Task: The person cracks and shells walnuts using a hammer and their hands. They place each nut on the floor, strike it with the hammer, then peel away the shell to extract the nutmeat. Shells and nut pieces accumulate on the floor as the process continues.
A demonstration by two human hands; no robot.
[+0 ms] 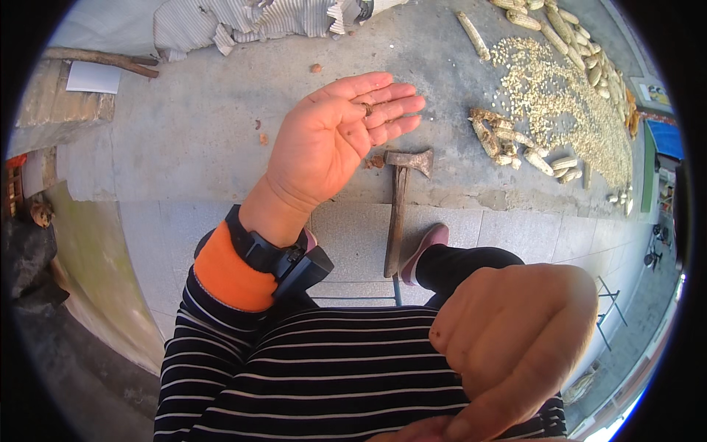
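My left hand [326, 138] is palm up over the concrete ledge, with its fingers stretched out and a strapped black device on the wrist. Its thumb presses a small brown piece [367, 108] against the fingers, and brown crumbs cling there. My right hand [513, 337] is close to the camera at the lower right, its back showing and its fingers curled. The index finger reaches down toward the thumb at the bottom edge; whether anything is between them I cannot tell. A hatchet [396, 215] with a wooden handle rests its head on the ledge, just below my left fingers.
Loose corn kernels [552, 105] spread over the ledge at the right, beside corn cobs [569, 38] and darker husky pieces [486, 132]. Torn corrugated sheet [265, 22] lies at the top. A stick [105, 58] and a white sheet [93, 77] are at the upper left.
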